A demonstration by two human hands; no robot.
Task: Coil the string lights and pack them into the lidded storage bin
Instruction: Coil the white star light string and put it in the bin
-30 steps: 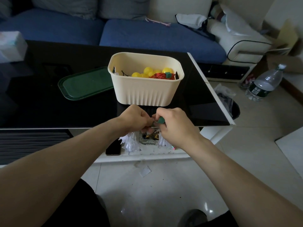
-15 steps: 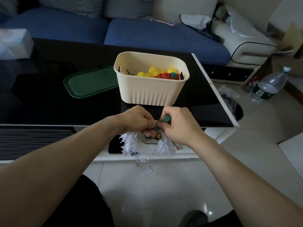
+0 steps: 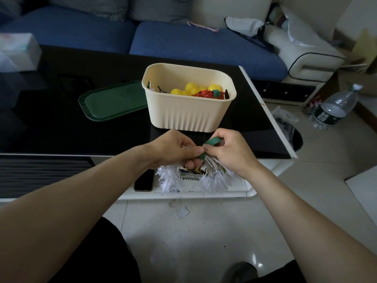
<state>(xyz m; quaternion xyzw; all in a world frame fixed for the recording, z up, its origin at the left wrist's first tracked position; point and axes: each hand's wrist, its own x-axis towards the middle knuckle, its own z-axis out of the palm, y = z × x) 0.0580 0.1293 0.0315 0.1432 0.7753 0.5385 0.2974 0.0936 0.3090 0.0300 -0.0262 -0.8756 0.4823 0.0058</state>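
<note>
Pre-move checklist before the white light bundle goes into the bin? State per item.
1. Bundle held: ok. The left hand grips the white string lights, which hang below both hands.
2. Tie fastened: not ok. The right hand pinches the green strap; its end sticks up loose.
3. Bin open: ok. The cream bin has no lid on; the green lid lies flat to its left on the black table.
4. Room in bin: cannot tell. Yellow bulbs and a red coil already lie inside.
5. Loose strands trailing: cannot tell, hands hide the coil's middle.
</note>
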